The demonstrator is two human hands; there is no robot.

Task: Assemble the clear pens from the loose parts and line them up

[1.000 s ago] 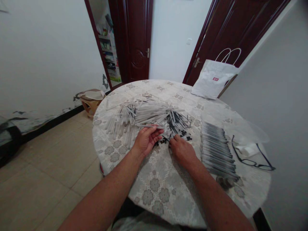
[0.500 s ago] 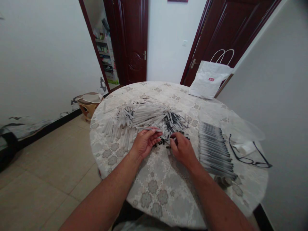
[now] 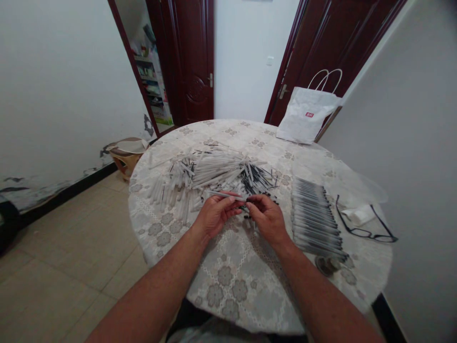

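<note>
My left hand (image 3: pixel 217 214) is closed around a slim translucent pen barrel (image 3: pixel 223 194), which points left over the pile. At the barrel's right end, my right hand (image 3: pixel 266 214) pinches a small dark piece (image 3: pixel 249 200); fingers hide most of it. The fingertips of both hands nearly meet there. Behind them lies a heap of clear pen barrels (image 3: pixel 214 171), with dark thin pen parts (image 3: pixel 257 178) at its right side. Small black pieces are scattered beneath my hands. To the right, a row of pens with dark ends (image 3: pixel 316 214) lies side by side.
A round table with a flowered cloth (image 3: pixel 228 276) carries everything. Black-framed glasses (image 3: pixel 364 233) and a white roll (image 3: pixel 359 214) lie at the right, near a small round container (image 3: pixel 326 265). A white paper bag (image 3: pixel 307 114) stands at the back. A stool (image 3: pixel 126 152) is beyond the left edge.
My right hand has come up and left from the small black pieces to the right end of the pen barrel in my left hand. The view has shifted slightly.
</note>
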